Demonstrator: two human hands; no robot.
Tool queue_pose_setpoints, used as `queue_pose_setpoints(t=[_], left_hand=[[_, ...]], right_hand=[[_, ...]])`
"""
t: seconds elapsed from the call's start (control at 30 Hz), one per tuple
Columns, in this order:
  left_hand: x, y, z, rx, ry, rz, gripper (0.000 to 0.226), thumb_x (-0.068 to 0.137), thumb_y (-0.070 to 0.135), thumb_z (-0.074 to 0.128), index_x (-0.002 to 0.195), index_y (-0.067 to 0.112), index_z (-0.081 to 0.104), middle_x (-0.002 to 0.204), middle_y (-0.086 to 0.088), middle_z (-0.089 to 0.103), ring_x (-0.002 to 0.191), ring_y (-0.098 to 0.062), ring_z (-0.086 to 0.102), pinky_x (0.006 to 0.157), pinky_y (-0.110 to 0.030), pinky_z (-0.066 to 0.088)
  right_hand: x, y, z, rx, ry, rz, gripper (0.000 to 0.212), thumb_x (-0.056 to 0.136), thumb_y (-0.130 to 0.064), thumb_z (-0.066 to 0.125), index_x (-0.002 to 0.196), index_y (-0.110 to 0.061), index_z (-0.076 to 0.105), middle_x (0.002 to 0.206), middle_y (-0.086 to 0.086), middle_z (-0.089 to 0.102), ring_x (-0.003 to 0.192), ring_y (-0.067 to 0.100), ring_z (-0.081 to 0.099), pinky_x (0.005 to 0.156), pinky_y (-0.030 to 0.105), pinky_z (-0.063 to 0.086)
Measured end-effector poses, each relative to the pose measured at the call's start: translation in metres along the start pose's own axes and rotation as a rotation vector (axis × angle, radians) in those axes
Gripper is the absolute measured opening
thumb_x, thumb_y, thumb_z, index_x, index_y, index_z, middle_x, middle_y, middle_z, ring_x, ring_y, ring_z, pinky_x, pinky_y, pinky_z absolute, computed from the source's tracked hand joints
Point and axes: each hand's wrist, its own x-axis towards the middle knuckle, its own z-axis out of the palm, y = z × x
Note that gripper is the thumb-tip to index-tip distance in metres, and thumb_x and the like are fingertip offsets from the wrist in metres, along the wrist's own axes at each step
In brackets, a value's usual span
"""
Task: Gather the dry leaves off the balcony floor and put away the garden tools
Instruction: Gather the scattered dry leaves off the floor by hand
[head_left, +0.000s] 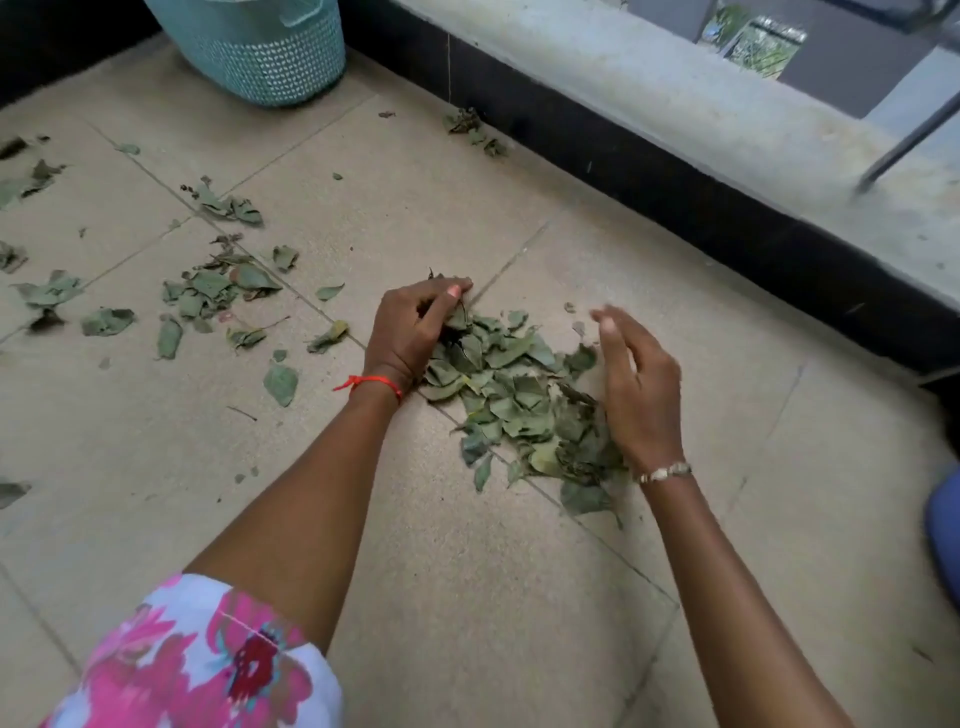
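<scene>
A pile of dry green-grey leaves (519, 395) lies on the beige tiled floor between my two hands. My left hand (415, 332) rests on the pile's left edge, its fingers curled around a few leaves. My right hand (634, 384) stands on edge at the pile's right side, fingers apart and slightly blurred, holding nothing. More loose leaves (213, 296) are scattered over the tiles to the left, and a small clump of leaves (472, 130) lies against the black skirting at the back. No garden tools are in view.
A teal woven basket (260, 47) stands at the back left against the dark wall. A black skirting (701, 208) and a concrete ledge (675, 88) with a metal railing post run along the right. A blue object (943, 535) shows at the right edge.
</scene>
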Motion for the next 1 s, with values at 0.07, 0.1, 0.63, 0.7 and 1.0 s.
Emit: queue_pose_setpoints(t=[0.07, 0.1, 0.63, 0.7, 1.0], left_hand=[[-0.011, 0.002, 0.003, 0.006, -0.057, 0.014, 0.042, 0.086, 0.035, 0.047, 0.113, 0.012, 0.068, 0.116, -0.003, 0.067, 0.109, -0.003, 0.055, 0.09, 0.0, 0.034], [-0.017, 0.003, 0.005, 0.01, -0.08, 0.012, 0.043, 0.086, 0.038, 0.047, 0.116, 0.015, 0.067, 0.12, 0.0, 0.065, 0.111, -0.001, 0.053, 0.09, 0.001, 0.033], [-0.077, 0.033, 0.058, -0.598, 0.192, -0.126, 0.041, 0.091, 0.035, 0.036, 0.116, 0.012, 0.057, 0.114, -0.001, 0.062, 0.107, -0.006, 0.057, 0.09, -0.017, 0.043], [-0.084, 0.035, 0.061, -0.838, 0.233, -0.155, 0.035, 0.09, 0.03, 0.037, 0.108, 0.009, 0.058, 0.109, -0.006, 0.062, 0.103, -0.012, 0.059, 0.087, -0.022, 0.045], [-0.093, 0.029, 0.074, -1.126, 0.361, -0.155, 0.023, 0.085, 0.025, 0.049, 0.075, 0.014, 0.066, 0.102, -0.007, 0.063, 0.107, -0.025, 0.055, 0.094, -0.034, 0.043]], right_hand=[[-0.034, 0.013, -0.003, -0.136, 0.038, 0.128, 0.068, 0.087, -0.064, 0.026, 0.14, -0.022, 0.036, 0.152, -0.002, 0.029, 0.14, 0.01, 0.024, 0.114, 0.038, 0.024], [-0.048, 0.016, 0.002, -0.223, 0.013, 0.153, 0.078, 0.081, -0.071, 0.019, 0.145, -0.026, 0.023, 0.155, -0.004, 0.015, 0.143, 0.01, 0.014, 0.116, 0.039, 0.017], [-0.038, -0.037, 0.092, 0.576, 0.079, 0.219, 0.036, 0.099, -0.031, 0.039, 0.119, -0.01, 0.06, 0.12, 0.005, 0.062, 0.113, 0.016, 0.057, 0.098, 0.03, 0.045], [-0.042, -0.031, 0.09, 0.902, 0.041, 0.333, 0.032, 0.097, -0.029, 0.044, 0.109, -0.008, 0.064, 0.11, 0.009, 0.066, 0.106, 0.022, 0.061, 0.094, 0.034, 0.047], [-0.046, -0.009, 0.086, 1.239, -0.05, 0.435, 0.029, 0.084, -0.031, 0.053, 0.088, -0.011, 0.073, 0.104, 0.017, 0.067, 0.103, 0.03, 0.062, 0.095, 0.042, 0.046]])
